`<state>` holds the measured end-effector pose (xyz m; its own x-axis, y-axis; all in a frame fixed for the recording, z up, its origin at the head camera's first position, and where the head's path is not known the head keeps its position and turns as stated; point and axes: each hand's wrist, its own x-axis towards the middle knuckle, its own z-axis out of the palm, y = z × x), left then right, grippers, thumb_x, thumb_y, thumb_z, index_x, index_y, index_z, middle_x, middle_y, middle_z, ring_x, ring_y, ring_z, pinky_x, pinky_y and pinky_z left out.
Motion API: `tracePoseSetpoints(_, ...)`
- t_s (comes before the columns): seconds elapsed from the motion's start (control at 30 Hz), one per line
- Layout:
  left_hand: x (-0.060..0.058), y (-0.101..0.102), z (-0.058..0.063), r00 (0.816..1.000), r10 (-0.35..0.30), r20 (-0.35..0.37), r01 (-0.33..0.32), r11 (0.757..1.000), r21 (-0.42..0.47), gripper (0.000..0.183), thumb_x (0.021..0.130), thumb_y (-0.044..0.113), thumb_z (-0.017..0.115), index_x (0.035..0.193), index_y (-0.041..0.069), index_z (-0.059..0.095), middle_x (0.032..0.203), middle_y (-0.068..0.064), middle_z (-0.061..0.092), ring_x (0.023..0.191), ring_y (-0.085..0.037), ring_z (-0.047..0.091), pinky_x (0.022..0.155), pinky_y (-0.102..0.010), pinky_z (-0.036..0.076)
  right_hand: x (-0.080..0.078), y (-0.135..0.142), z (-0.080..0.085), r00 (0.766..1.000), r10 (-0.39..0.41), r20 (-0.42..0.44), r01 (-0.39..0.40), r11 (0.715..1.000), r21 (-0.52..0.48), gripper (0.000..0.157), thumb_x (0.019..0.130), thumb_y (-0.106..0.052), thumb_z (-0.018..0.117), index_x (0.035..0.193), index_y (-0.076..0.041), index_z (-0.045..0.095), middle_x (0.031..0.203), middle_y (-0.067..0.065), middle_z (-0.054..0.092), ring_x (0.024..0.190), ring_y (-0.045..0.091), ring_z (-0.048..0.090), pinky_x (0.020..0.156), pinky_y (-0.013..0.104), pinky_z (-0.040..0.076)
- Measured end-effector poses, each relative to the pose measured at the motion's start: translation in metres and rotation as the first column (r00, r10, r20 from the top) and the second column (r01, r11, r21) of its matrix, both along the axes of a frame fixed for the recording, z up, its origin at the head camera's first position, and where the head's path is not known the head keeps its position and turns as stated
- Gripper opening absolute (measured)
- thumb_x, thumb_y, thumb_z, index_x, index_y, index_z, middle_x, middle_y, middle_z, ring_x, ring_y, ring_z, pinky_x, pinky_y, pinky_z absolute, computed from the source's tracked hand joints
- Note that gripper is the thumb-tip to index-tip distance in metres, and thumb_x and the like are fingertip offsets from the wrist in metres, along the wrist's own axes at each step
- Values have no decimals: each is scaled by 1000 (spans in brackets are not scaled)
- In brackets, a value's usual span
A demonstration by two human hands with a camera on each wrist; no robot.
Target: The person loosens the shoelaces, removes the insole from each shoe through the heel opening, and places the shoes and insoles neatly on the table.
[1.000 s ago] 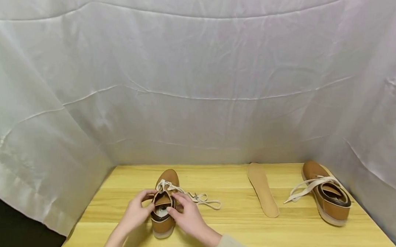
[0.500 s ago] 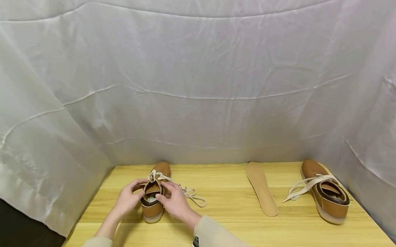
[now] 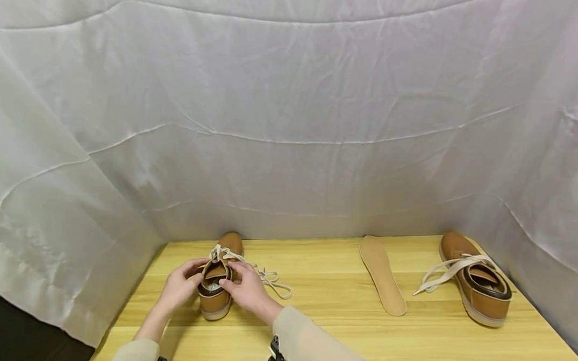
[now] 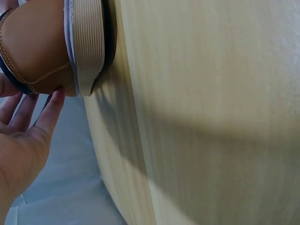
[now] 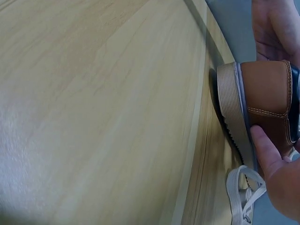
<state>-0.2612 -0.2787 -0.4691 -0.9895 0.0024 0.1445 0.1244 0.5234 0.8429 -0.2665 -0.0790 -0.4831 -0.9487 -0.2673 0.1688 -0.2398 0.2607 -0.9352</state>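
Note:
A brown leather shoe (image 3: 214,301) stands on the left part of the table, toe pointing away and heel toward me. My left hand (image 3: 178,286) grips its left side, thumb at the collar and fingers along the outer wall. From the opposite side my right hand (image 3: 249,288) holds it, with the thumb at the opening. Cream laces (image 3: 274,282) trail from the shoe to the right. The left wrist view shows the heel (image 4: 40,35) and pale ridged sole from the side. A fingertip presses the leather just above the sole in the right wrist view.
A flat tan insole (image 3: 382,276) lies on the wooden table (image 3: 324,329), right of the middle. Farther right stands a second brown shoe (image 3: 490,305), its laces loose to the left. Grey cloth (image 3: 285,94) hangs around the back and sides.
Both hands have moved the shoe left and away from me, its laces trailing along. The insole and the second shoe stay in place.

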Motion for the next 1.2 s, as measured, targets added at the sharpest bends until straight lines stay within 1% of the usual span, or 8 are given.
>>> tracePoseSetpoints(0.13, 2, 3, 0, 1000, 15, -3, -15, 1000, 6, 42, 101, 0, 57, 143, -1, 58, 143, -28, 59, 133, -46, 55, 112, -58, 44, 0, 2, 2, 1000, 5, 2, -5, 1000, 6, 54, 96, -17, 74, 145, -1, 58, 148, 21, 51, 97, 21, 69, 86, 28, 60)
tracePoseSetpoints(0.27, 5, 8, 1, 999, 37, -6, -37, 999, -28, 44, 100, 1, 58, 145, -1, 57, 141, -28, 59, 134, -49, 53, 112, -60, 43, 3, 9, 5, 1000, 21, 6, -21, 999, 28, 54, 95, -17, 73, 145, -1, 58, 150, 23, 50, 101, 25, 71, 89, 33, 60)
tracePoseSetpoints(0.4, 10, 15, 2, 998, 59, -11, -60, 992, -113, 47, 101, 8, 59, 147, -2, 54, 143, -31, 56, 135, -52, 50, 111, -64, 42, 9, 21, 7, 998, 58, -15, -57, 996, 73, 56, 95, -20, 73, 146, -4, 58, 153, 21, 49, 104, 25, 71, 87, 29, 60)
tracePoseSetpoints(0.53, 14, 26, 6, 996, 64, -59, -75, 973, -220, 54, 101, 16, 63, 147, -7, 49, 147, -35, 48, 136, -53, 47, 111, -66, 41, 17, 38, 11, 991, 111, -73, -103, 989, 101, 56, 96, -17, 70, 148, -4, 56, 156, 19, 48, 111, 29, 68, 86, 25, 59)
tracePoseSetpoints(0.63, 17, 35, 8, 994, 64, -93, -88, 954, -285, 61, 101, 22, 65, 149, -10, 45, 150, -36, 42, 138, -54, 44, 113, -66, 38, 24, 52, 16, 981, 135, -136, -118, 985, 129, 56, 97, -14, 69, 150, -4, 54, 156, 16, 47, 118, 35, 64, 91, 30, 59)
tracePoseSetpoints(0.93, 22, 59, 6, 990, 77, -116, -121, 886, -448, 80, 98, 35, 68, 156, -8, 33, 156, -34, 31, 143, -55, 32, 112, -70, 36, 42, 109, 35, 945, 83, -316, 5, 963, 268, 57, 98, -18, 69, 152, -7, 52, 160, 9, 44, 137, 33, 53, 111, 50, 48)
tracePoseSetpoints(1.07, 21, 62, 1, 988, 76, -133, -131, 872, -472, 81, 97, 32, 68, 157, -9, 31, 157, -34, 29, 143, -55, 30, 111, -72, 35, 48, 141, 42, 928, 42, -371, 76, 952, 297, 62, 98, -18, 70, 155, -9, 48, 162, 9, 41, 142, 37, 47, 115, 58, 41)
tracePoseSetpoints(1.2, 19, 65, -3, 985, 76, -155, -143, 863, -485, 80, 97, 30, 68, 156, -9, 31, 157, -34, 28, 143, -54, 31, 111, -71, 35, 48, 176, 47, 900, -36, -434, 177, 941, 288, 66, 96, -19, 73, 156, -11, 47, 163, 7, 40, 144, 38, 46, 114, 60, 40)
